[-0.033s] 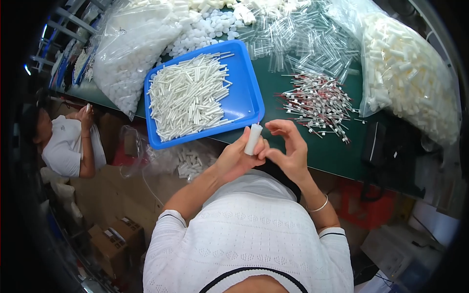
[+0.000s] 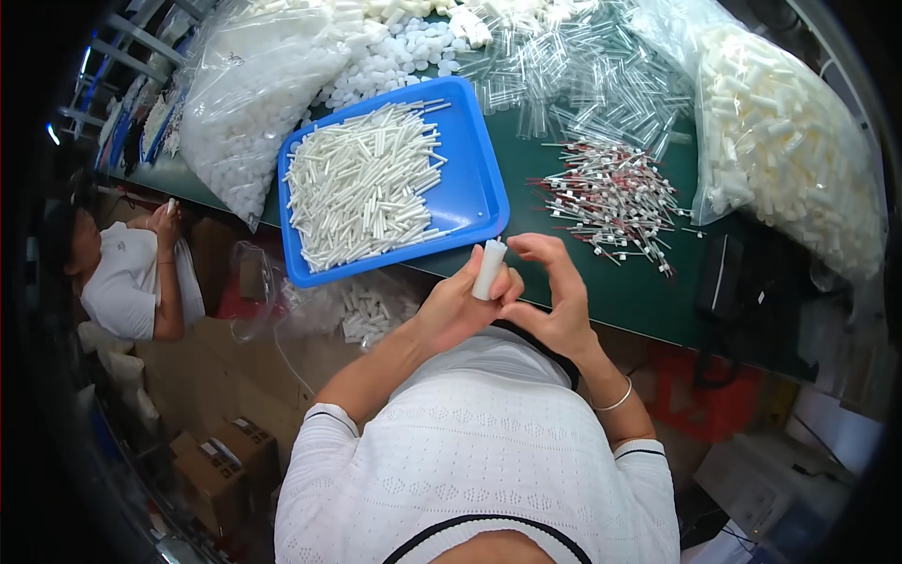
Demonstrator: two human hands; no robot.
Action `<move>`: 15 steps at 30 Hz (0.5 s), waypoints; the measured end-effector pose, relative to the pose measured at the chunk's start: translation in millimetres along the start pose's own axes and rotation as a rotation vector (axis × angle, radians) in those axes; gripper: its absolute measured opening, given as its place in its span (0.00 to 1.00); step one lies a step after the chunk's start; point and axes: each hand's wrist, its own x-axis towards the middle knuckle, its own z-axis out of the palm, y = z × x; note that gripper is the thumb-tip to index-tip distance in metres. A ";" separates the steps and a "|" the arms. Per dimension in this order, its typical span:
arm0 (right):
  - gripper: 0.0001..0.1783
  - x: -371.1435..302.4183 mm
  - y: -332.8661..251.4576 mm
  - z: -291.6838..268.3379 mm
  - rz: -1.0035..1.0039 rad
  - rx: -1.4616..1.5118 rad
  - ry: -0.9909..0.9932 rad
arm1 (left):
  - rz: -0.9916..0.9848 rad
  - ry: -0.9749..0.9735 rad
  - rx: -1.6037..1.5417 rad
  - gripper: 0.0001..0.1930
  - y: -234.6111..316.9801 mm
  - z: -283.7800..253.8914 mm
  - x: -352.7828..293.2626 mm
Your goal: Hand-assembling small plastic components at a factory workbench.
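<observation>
Two hands of ours are at work just in front of the table (image 2: pixel 648 315). Our left hand (image 2: pixel 456 308) grips one white cylinder (image 2: pixel 489 273) between thumb and fingers, upright but slightly tilted, near the closest edge of the blue tray (image 2: pixel 477 188). Our right hand (image 2: pixel 561 305) is beside it, thumb and forefinger spread wide in a curve; we cannot tell whether it touches the left fingers. We see one bracelet (image 2: pixel 615 395) on the right wrist.

We have one tray, bearing white sticks (image 2: pixel 362 188) too many to count. Right of it lies one heap of small white pieces with red wires (image 2: pixel 615 202), and behind that one spread of clear tubes (image 2: pixel 583 85), neither countable. Two big clear bags flank these: the left bag (image 2: pixel 244 122) holds whitish pieces, the right bag (image 2: pixel 785 141) cream cylinders. One pile of white discs (image 2: pixel 404 56) sits behind the tray. Off to our left we count one co-worker (image 2: pixel 132 282), in a white top.
</observation>
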 end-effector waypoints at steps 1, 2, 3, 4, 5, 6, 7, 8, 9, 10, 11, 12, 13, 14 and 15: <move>0.38 -1.0 -8.6 0.8 -0.067 -0.093 -0.040 | -0.049 -0.052 -0.041 0.28 -3.2 -7.2 -0.6; 0.41 -6.7 -9.8 3.9 -0.014 -0.094 -0.086 | -0.053 -0.053 -0.040 0.28 -6.2 -7.3 -1.5; 0.41 -7.6 -7.7 4.4 -0.014 -0.099 -0.080 | -0.042 -0.023 -0.085 0.28 -9.8 -5.2 -0.4; 0.40 -8.0 -5.1 4.8 -0.078 -0.188 -0.055 | -0.032 0.007 -0.130 0.28 -12.7 -3.7 0.3; 0.40 -7.9 -4.2 4.8 -0.142 -0.279 -0.032 | -0.037 0.000 -0.129 0.28 -14.6 -3.4 0.8; 0.40 -7.5 -4.8 4.5 -0.139 -0.285 -0.029 | -0.033 -0.006 -0.138 0.27 -16.7 -4.1 1.3; 0.40 -7.0 -6.3 4.2 -0.185 -0.337 -0.034 | -0.029 -0.012 -0.148 0.27 -18.6 -4.3 1.4; 0.39 -6.8 -7.1 4.4 -0.231 -0.391 -0.040 | -0.034 -0.020 -0.151 0.27 -19.7 -3.9 0.6; 0.38 -8.0 -6.6 4.3 -0.228 -0.400 -0.030 | -0.033 0.002 -0.163 0.27 -20.5 -1.6 0.3; 0.38 -8.5 -5.4 5.1 -0.228 -0.392 -0.020 | -0.033 0.022 -0.175 0.27 -20.4 2.0 -0.3; 0.37 -9.0 -4.1 6.7 -0.228 -0.385 -0.009 | -0.050 0.072 -0.167 0.27 -18.8 8.0 -2.2; 0.34 -8.7 -3.8 10.3 -0.231 -0.374 0.021 | -0.061 0.061 -0.169 0.27 -19.3 9.8 -3.4; 0.34 -9.8 -2.5 13.2 -0.224 -0.387 0.027 | -0.073 0.087 -0.203 0.27 -20.4 10.9 -4.2; 0.34 -11.7 -0.5 15.6 -0.196 -0.375 0.043 | -0.087 0.115 -0.235 0.27 -21.1 10.9 -4.3; 0.33 -13.0 1.0 18.5 -0.168 -0.358 0.059 | -0.068 0.089 -0.227 0.26 -22.7 4.2 -5.1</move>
